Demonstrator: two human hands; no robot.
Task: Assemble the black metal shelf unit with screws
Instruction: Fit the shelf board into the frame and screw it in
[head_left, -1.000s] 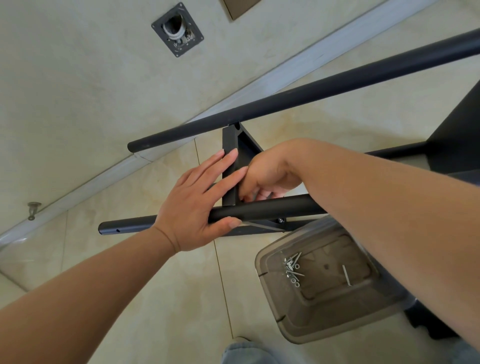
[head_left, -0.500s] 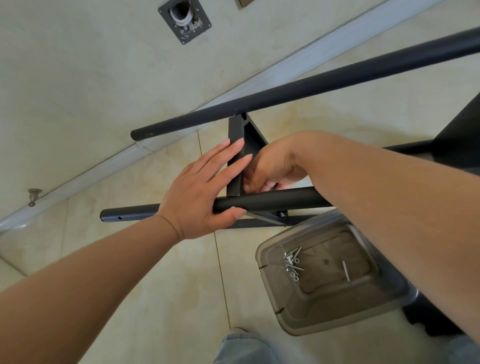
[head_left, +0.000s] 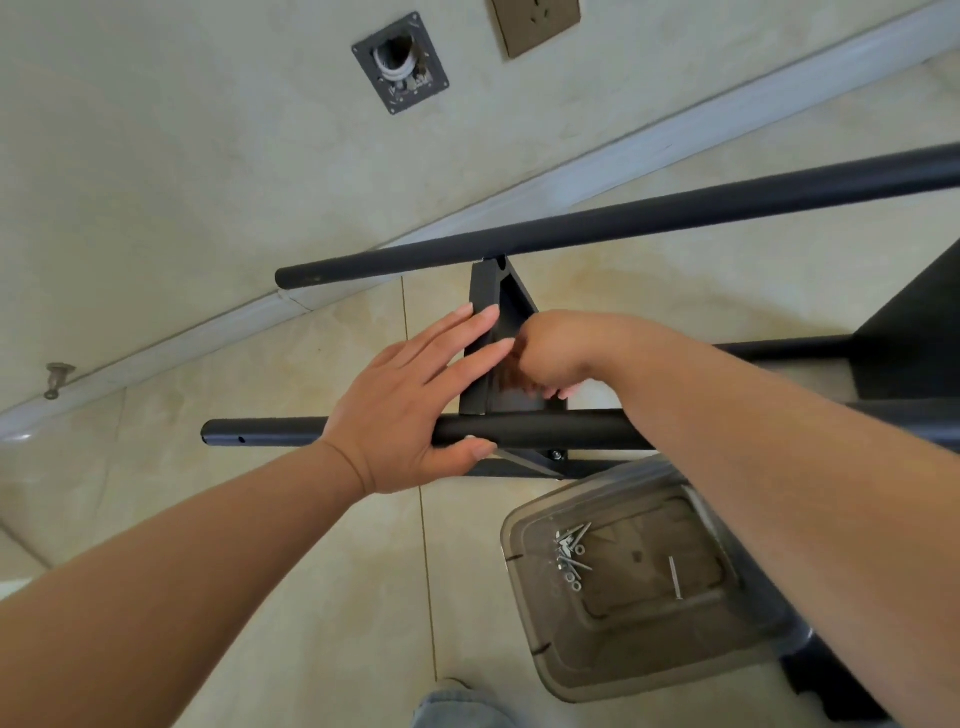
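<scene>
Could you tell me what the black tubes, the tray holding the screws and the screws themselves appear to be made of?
Black tubes: probably metal with a matte dark coating; round, dull, with a small drilled hole near one end.
Tray: likely smoky translucent plastic; the floor shows faintly through its moulded walls.
Screws: bright silvery metal, seemingly steel or zinc-plated; they glint, but the exact metal cannot be told.

both bare forearms reach forward from the lower corners and meet near the middle. the left hand (head_left: 410, 400) lies palm-down, its fingers (head_left: 467, 332) straight, close together and pointing up and to the right, with the thumb tucked underneath. the right hand (head_left: 550, 353) sits just to the right of those fingertips, wrist bent, knuckles up and fingers curled under into a closed grip; what they pinch cannot be made out. the two hands nearly touch.
</scene>
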